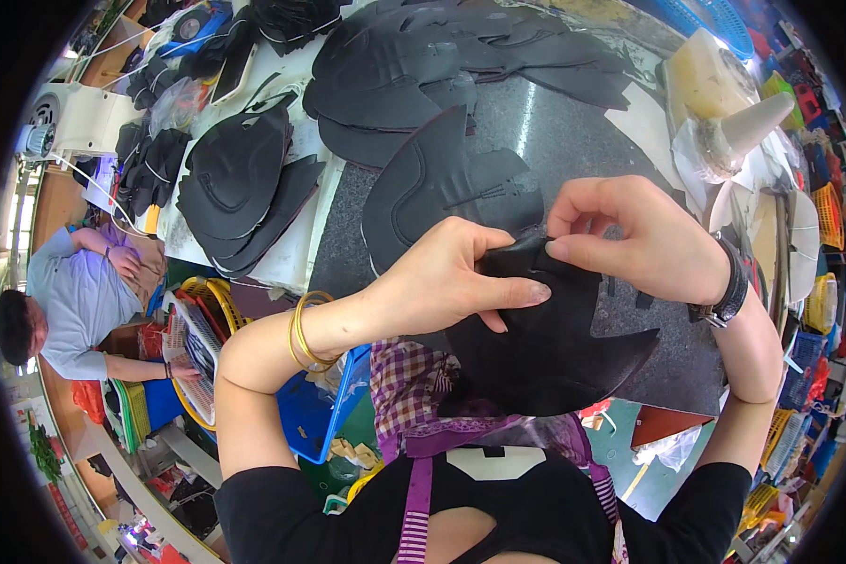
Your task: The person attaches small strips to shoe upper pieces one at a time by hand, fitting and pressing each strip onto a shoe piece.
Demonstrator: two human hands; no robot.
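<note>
The black piece point(555, 362) is grasped by both hands: its upper edge is clamped by the left hand point(484, 277), thumb on top and fingers partly hidden beneath, and is pinched by the right hand point(620, 235) between thumb and forefinger; whether anything small is also held in that pinch cannot be told. From the grip, the piece is hung down toward the body, its pointed corner turned to the right; its long axis is made hard to read by the creasing. The edge is reached from either side, the left hand being laid further over the piece. Just beyond, a second piece point(423, 193) is laid flat on the grey bench point(559, 122), with a pile point(385, 80) of others heaped behind it. To the left, a stack point(235, 183) is rested on a white board point(291, 235); at far right a pale cone point(759, 111) is seen. Beyond the bench's left side, a co-worker point(89, 301) is seated by baskets, and the room's right side is lined with crowded shelves point(818, 376)
</note>
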